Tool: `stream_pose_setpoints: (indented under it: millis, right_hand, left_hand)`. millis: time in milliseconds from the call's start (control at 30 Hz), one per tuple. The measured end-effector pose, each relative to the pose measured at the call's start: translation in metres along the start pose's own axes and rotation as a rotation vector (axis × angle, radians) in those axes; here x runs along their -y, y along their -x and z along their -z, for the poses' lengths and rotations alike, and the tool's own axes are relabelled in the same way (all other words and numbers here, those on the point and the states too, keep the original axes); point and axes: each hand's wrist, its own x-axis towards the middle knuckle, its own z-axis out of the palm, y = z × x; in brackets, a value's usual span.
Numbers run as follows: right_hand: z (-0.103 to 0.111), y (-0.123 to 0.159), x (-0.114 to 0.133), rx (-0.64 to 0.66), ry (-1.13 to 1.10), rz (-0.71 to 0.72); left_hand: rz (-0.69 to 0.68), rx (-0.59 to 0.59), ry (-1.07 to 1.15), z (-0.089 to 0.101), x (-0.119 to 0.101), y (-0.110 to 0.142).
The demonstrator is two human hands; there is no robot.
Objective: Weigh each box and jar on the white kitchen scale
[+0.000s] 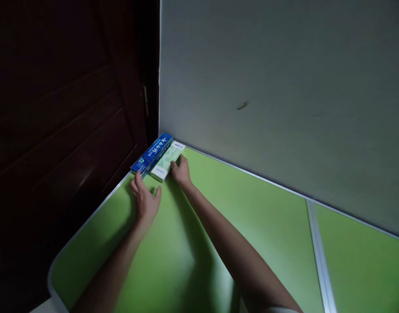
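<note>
Two long boxes lie side by side in the far left corner of the green table point(219, 226): a blue box point(151, 154) with white writing and a pale green and white box point(167, 161). My left hand point(145, 198) rests flat on the table, fingers spread, its fingertips touching the near end of the blue box. My right hand point(181, 171) lies against the right side of the pale box, fingers curled on its edge.
A grey wall point(284, 87) runs along the table's far edge. A dark wooden door point(62, 113) stands to the left of the table. A pale metal strip point(318, 256) crosses the tabletop at the right.
</note>
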Motion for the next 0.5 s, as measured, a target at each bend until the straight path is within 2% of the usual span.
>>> stream_pose_setpoints:
  millis: [67,200,333,500]
  right_hand:
    - [-0.001,-0.002,0.003,0.003,0.015,0.003]
    - [-0.002,-0.004,0.007,-0.004,0.036,0.005]
    - [-0.003,-0.012,0.009,-0.029,0.052,0.001]
    - [-0.005,-0.025,0.004,-0.049,0.070,0.027]
  left_hand:
    - [0.016,-0.030,0.013,-0.002,0.012,-0.006]
    - [-0.001,0.050,0.077,-0.021,0.023,-0.023]
    - [-0.014,0.001,0.078,-0.039,0.016,-0.027]
    - [0.041,-0.050,0.053,-0.049,0.006,-0.025]
